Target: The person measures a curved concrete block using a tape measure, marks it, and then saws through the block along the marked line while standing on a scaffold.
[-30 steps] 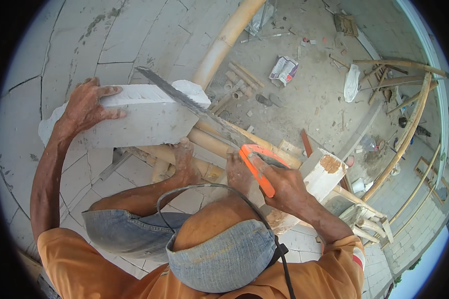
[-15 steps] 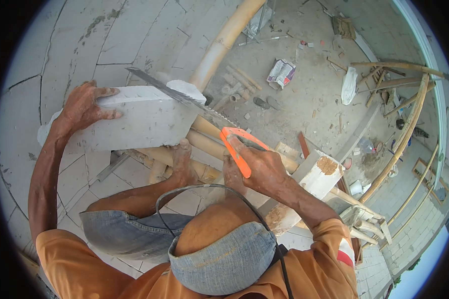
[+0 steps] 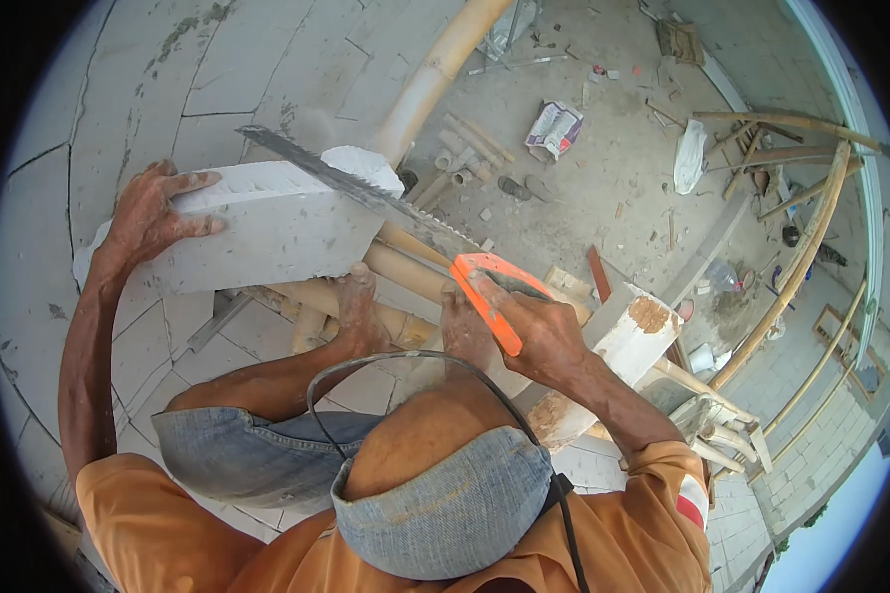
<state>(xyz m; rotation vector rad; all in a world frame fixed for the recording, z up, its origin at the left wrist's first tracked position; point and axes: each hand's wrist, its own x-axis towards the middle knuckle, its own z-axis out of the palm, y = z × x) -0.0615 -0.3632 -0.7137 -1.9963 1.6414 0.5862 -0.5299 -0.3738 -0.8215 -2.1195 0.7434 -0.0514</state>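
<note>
A hand saw [image 3: 351, 186] with an orange handle and a long toothed blade lies across the right end of a pale grey block [image 3: 257, 247]. My right hand [image 3: 539, 336] is wrapped round its handle. The blade slants up to the left over the block's rough, whitish top edge. On the left part of the block rests my left hand [image 3: 153, 212], with thumb and fingers spread over the near top edge. My bare feet stand on bamboo poles [image 3: 405, 272] under and beside the block.
A white block [image 3: 628, 341] with a brown patch lies to the right of my knee. Below, on the littered floor, are a crumpled bag [image 3: 555, 130], a pair of slippers and a white sack [image 3: 691, 158]. A thick bamboo pole [image 3: 435, 84] rises beyond the block; curved poles [image 3: 796, 277] stand at the right.
My right hand has drawn the saw slightly down and to the right, so the handle sits farther from the block. The left hand stays on the block.
</note>
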